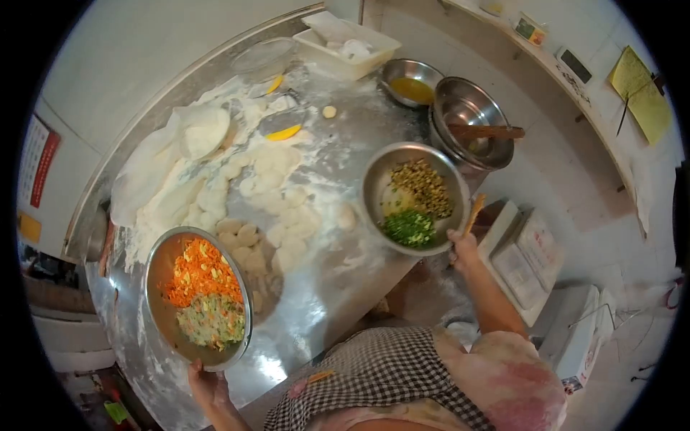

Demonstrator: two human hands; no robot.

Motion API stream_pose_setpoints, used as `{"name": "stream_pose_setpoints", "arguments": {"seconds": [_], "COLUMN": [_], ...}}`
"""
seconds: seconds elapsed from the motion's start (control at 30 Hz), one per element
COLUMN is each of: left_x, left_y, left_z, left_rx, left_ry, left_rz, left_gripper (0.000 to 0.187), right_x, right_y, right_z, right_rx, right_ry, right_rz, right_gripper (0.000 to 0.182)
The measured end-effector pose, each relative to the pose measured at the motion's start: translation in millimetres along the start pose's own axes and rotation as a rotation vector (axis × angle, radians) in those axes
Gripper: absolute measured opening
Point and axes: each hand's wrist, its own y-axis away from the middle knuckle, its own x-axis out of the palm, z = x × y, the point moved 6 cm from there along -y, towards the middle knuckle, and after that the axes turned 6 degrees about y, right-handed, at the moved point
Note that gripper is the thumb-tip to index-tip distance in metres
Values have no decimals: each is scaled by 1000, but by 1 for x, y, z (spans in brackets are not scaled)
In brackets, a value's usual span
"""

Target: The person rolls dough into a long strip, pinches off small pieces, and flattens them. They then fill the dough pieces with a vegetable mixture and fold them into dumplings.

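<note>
At the lower left, my left hand grips the near rim of a metal bowl, which is tilted above the steel table. Shredded carrot with yellow bits fills one side of it, and a pale, green-flecked mixture the other. My right hand is closed on the rim of a second metal bowl near the table's right edge. Inside are chopped greens and small brown diced pieces. A thin wooden stick juts up from this same hand.
Flour and several dough rounds cover the middle of the steel table. Two yellow-edged scrapers lie farther back. A white bin, a bowl of yellow liquid and a metal pot with a wooden handle across it stand behind.
</note>
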Motion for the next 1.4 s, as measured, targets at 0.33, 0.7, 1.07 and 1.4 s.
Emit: {"name": "stream_pose_setpoints", "arguments": {"seconds": [0.33,0.7,1.07,1.4], "left_x": [48,122,192,250], "left_y": [30,8,23,29], "left_z": [60,107,240,355], "left_rx": [-46,-52,-332,-362], "left_ry": [-99,-226,-300,-408], "left_rz": [130,251,368,274], "left_gripper": [33,37,21,15], "right_x": [69,189,61,-68], "right_y": [-64,-145,-72,-204], "right_z": [16,73,204,301], "right_rx": [89,12,-392,-1244], "right_ry": [-173,-284,618,1675], "right_rz": [150,241,748,84], "right_gripper": [20,23,32,45]}}
